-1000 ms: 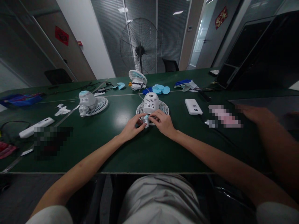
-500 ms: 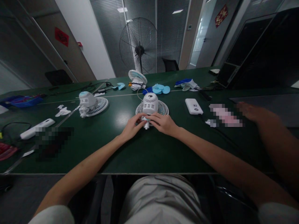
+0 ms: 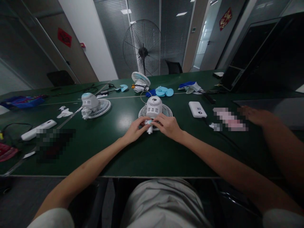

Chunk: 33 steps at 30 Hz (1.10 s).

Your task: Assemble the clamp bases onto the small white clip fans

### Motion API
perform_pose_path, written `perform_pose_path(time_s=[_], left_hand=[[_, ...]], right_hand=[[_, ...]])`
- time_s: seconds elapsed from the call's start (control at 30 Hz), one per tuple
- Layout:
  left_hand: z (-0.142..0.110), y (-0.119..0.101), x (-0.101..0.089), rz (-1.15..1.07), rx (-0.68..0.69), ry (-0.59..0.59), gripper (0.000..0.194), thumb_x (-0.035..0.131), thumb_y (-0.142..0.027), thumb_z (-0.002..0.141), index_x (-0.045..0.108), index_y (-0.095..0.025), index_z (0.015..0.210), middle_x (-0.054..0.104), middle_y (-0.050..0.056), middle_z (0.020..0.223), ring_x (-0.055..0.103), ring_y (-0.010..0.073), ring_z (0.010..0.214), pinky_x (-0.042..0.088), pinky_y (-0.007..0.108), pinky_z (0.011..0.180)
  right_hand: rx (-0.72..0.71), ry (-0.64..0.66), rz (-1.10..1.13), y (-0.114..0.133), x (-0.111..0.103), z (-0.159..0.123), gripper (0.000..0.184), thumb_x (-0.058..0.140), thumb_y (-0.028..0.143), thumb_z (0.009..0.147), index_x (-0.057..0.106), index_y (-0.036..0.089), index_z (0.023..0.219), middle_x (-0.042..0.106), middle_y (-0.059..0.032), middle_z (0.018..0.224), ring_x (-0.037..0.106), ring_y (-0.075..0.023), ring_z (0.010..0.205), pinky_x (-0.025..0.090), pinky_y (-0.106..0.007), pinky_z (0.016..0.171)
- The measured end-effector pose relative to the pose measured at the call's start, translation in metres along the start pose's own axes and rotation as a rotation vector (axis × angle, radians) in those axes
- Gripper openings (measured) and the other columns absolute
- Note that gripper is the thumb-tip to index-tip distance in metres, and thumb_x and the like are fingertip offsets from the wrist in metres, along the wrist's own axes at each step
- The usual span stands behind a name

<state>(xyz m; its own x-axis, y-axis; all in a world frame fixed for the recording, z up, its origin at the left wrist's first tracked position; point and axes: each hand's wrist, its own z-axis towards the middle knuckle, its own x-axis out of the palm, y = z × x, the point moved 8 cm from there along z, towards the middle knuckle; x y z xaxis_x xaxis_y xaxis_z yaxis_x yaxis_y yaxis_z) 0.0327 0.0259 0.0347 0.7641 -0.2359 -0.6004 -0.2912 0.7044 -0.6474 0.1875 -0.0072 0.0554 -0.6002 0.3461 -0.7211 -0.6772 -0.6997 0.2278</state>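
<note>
At the far left we see a blue tray (image 3: 27, 102), its contents too jumbled to name, then a white bar (image 3: 39, 129) whose near end runs into a pixelated patch (image 3: 55, 144) we cannot read. Next come white scraps (image 3: 65, 114) and the left fan (image 3: 90, 103), grille down, with its housing on top and a white joint at its near side. Behind, the far fan (image 3: 140, 80) leans back with its grille raised.

In the middle, our left hand (image 3: 133, 131) has thumb and forefinger closed about a white part (image 3: 149, 129), at the near edge of the near fan (image 3: 154, 106). Our right hand (image 3: 169, 126) has thumb and fingertips drawn in against the part's right side and seems to pinch it too. We judge this work under way, not finished: the housing sits upright on the grille, but both hands are busy at the part, and no stand shows on this fan. The fingers cover most of the part, so we cannot tell whether it is fastened.

Beyond lie loose blue blades (image 3: 163, 91), then gloves (image 3: 191, 87). A white box (image 3: 197, 109) sits nearer, beside a pixelated pink patch (image 3: 229, 119). At the right, a co-worker's hand (image 3: 257, 116) is blurred, its arm cut off by the edge.
</note>
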Motion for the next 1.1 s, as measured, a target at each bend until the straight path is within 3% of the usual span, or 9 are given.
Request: perform_pose_path(time_s=[0.13, 0.23, 0.4, 0.57, 0.7, 0.8, 0.9, 1.0, 1.1], left_hand=[[0.001, -0.001, 0.001, 0.028, 0.015, -0.005, 0.034, 0.059, -0.040, 0.104, 0.064, -0.020, 0.131, 0.069, 0.009, 0.114, 0.062, 0.0199, 0.094, 0.054, 0.034, 0.084], [0.001, -0.002, 0.001, 0.021, 0.031, 0.000, 0.034, 0.059, -0.039, 0.104, 0.062, -0.020, 0.133, 0.068, 0.009, 0.117, 0.062, 0.0197, 0.095, 0.055, 0.034, 0.084], [0.001, 0.000, 0.002, 0.016, 0.022, 0.027, 0.034, 0.058, -0.038, 0.104, 0.061, -0.021, 0.133, 0.067, 0.009, 0.118, 0.062, 0.0199, 0.097, 0.055, 0.033, 0.087], [0.001, 0.002, 0.002, 0.007, 0.030, 0.029, 0.034, 0.058, -0.037, 0.105, 0.060, -0.021, 0.134, 0.067, 0.009, 0.121, 0.062, 0.0202, 0.100, 0.055, 0.033, 0.087], [0.001, 0.003, 0.002, 0.015, 0.026, 0.025, 0.033, 0.058, -0.038, 0.104, 0.062, -0.021, 0.132, 0.067, 0.009, 0.120, 0.062, 0.0204, 0.099, 0.055, 0.034, 0.087], [0.001, 0.001, 0.001, 0.036, 0.025, 0.023, 0.034, 0.058, -0.039, 0.104, 0.062, -0.021, 0.132, 0.068, 0.009, 0.118, 0.062, 0.0206, 0.097, 0.055, 0.034, 0.086], [0.001, 0.000, 0.001, 0.028, 0.025, 0.037, 0.034, 0.058, -0.038, 0.104, 0.062, -0.021, 0.133, 0.067, 0.009, 0.121, 0.062, 0.0209, 0.099, 0.055, 0.034, 0.087], [0.001, 0.001, 0.002, 0.016, 0.021, 0.043, 0.035, 0.058, -0.038, 0.104, 0.061, -0.021, 0.134, 0.067, 0.010, 0.122, 0.062, 0.0208, 0.099, 0.055, 0.034, 0.087], [0.001, 0.003, 0.001, 0.009, 0.032, 0.035, 0.036, 0.059, -0.038, 0.104, 0.060, -0.020, 0.136, 0.067, 0.010, 0.120, 0.063, 0.0203, 0.098, 0.056, 0.034, 0.087]], right_hand=[[0.238, -0.033, 0.213, -0.009, 0.005, 0.004, 0.032, 0.057, 0.040, 0.105, 0.067, 0.019, 0.082, 0.067, -0.0021, 0.079, 0.060, -0.0150, 0.068, 0.047, -0.030, 0.061], [0.302, -0.024, 0.274, -0.011, 0.005, 0.002, 0.036, 0.056, 0.039, 0.105, 0.067, 0.019, 0.078, 0.066, -0.0009, 0.072, 0.058, -0.0147, 0.064, 0.047, -0.030, 0.061], [-0.001, 0.052, 0.091, 0.000, -0.005, -0.002, 0.030, 0.056, 0.038, 0.105, 0.068, 0.021, 0.127, 0.071, -0.0103, 0.120, 0.068, -0.0217, 0.094, 0.054, -0.035, 0.073], [-0.129, 0.116, -0.068, 0.000, -0.003, -0.006, 0.033, 0.051, 0.039, 0.108, 0.068, 0.022, 0.131, 0.072, -0.0104, 0.119, 0.069, -0.0241, 0.098, 0.054, -0.036, 0.073], [0.027, 0.048, 0.008, 0.001, 0.000, 0.002, 0.030, 0.053, 0.040, 0.107, 0.074, 0.018, 0.104, 0.073, -0.0091, 0.100, 0.068, -0.0203, 0.084, 0.052, -0.033, 0.068], [0.295, 0.048, 0.246, -0.008, 0.007, 0.004, 0.036, 0.053, 0.040, 0.106, 0.070, 0.017, 0.084, 0.069, -0.0030, 0.074, 0.063, -0.0152, 0.062, 0.048, -0.029, 0.057], [0.419, 0.070, 0.372, -0.012, 0.012, 0.001, 0.040, 0.052, 0.042, 0.106, 0.070, 0.017, 0.081, 0.066, -0.0014, 0.066, 0.060, -0.0142, 0.055, 0.047, -0.029, 0.052], [0.227, 0.011, 0.237, -0.007, 0.000, 0.001, 0.028, 0.057, 0.043, 0.104, 0.073, 0.019, 0.106, 0.075, -0.0073, 0.097, 0.067, -0.0179, 0.075, 0.054, -0.032, 0.064], [0.013, 0.094, 0.087, -0.002, -0.001, -0.004, 0.037, 0.060, 0.043, 0.103, 0.064, 0.025, 0.135, 0.071, -0.0098, 0.124, 0.069, -0.0218, 0.091, 0.056, -0.035, 0.071]])
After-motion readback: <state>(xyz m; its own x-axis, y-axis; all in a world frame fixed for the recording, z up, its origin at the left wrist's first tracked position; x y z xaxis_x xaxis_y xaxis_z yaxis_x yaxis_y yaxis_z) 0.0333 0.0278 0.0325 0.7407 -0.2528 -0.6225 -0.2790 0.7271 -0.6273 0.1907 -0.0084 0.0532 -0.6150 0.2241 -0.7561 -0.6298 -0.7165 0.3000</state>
